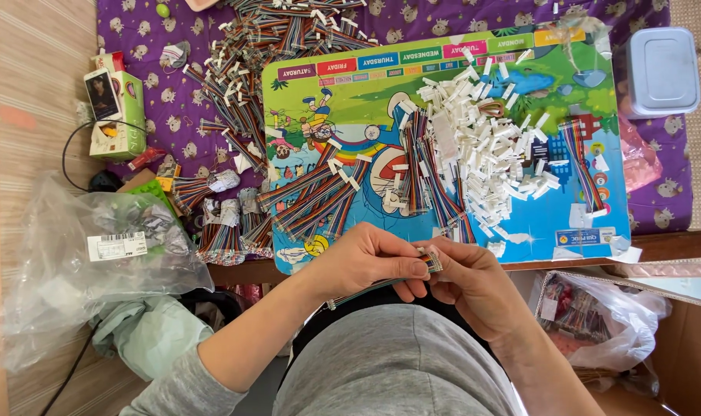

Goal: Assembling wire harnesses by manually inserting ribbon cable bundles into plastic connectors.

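Hands pinching ribbon cable before mat

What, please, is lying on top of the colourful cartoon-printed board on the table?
On the colourful cartoon board lie a heap of small white plastic connectors and bundles of rainbow ribbon cables. They cover much of the printed picture beneath, so that part cannot be seen.
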